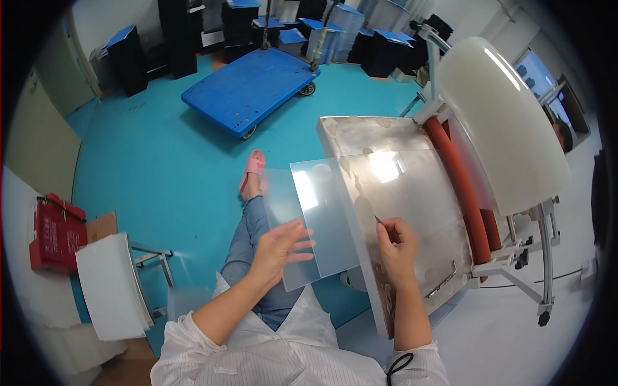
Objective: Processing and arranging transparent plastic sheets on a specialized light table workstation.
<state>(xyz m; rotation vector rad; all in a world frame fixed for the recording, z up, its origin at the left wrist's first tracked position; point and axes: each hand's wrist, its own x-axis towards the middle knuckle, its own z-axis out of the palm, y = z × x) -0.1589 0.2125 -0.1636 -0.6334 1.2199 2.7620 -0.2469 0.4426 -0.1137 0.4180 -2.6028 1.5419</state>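
Observation:
A clear flat sheet [335, 219] lies partly on a metal plate [425, 186] and sticks out past the plate's left edge. A second, hazier sheet [278, 186] shows beyond its left edge, over my legs. My left hand [280, 252] is at that left edge, fingers stretched out and apart, the fingertips overlapping the clear sheet. Whether they touch it I cannot tell. Above the plate, my right hand [399, 248] pinches a small dark pointed piece [378, 220] between thumb and fingers. Its kind is not clear.
Red rollers [460, 186] and a rounded white cover [499, 122] border the plate's right side. A bent metal rod [442, 281] lies on the plate. A blue platform cart [248, 87] stands ahead; a stool with white sheets [112, 286] and a red case [58, 235] are left.

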